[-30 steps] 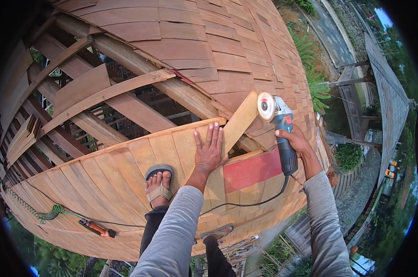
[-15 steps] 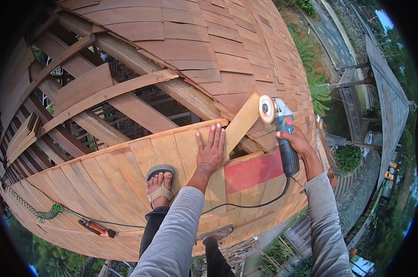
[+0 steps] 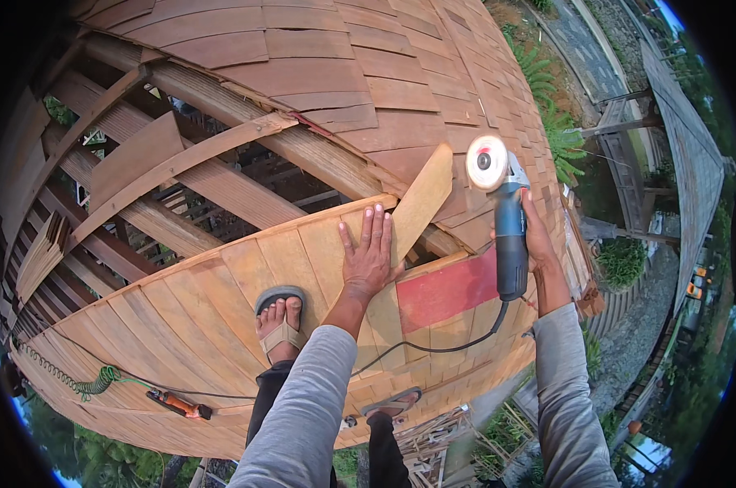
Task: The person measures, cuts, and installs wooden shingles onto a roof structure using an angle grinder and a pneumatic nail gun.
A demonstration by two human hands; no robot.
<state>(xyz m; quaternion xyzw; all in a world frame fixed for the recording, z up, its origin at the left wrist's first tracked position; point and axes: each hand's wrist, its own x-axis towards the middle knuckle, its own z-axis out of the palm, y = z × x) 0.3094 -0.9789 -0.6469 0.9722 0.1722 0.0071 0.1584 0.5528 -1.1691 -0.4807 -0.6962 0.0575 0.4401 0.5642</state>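
My left hand (image 3: 366,260) lies flat with fingers extended on the pale wooden shingles (image 3: 319,256), beside a loose angled board (image 3: 423,195) whose clipped tip sticks up over the older roofing. My right hand (image 3: 537,232) grips a blue-and-black angle grinder (image 3: 510,244), held upright just right of that board; its disc (image 3: 486,163) is apart from the board's tip. The black cord runs down and left across the shingles. A red-painted panel (image 3: 441,293) lies below the board, between my hands. Both my sandalled feet (image 3: 280,325) show on the curved roof.
An open timber frame (image 3: 238,195) with gaps fills the upper left. An orange pneumatic tool (image 3: 181,404) with a green coiled hose (image 3: 75,382) lies lower left. Reddish shingles (image 3: 392,65) cover the slope above. The roof's edge drops to a path (image 3: 587,65), plants and a lower roof.
The grinder has risen and shifted right, away from the board's tip, and now stands more upright in my right hand. My left hand remains spread on the wood. The view has shifted slightly.
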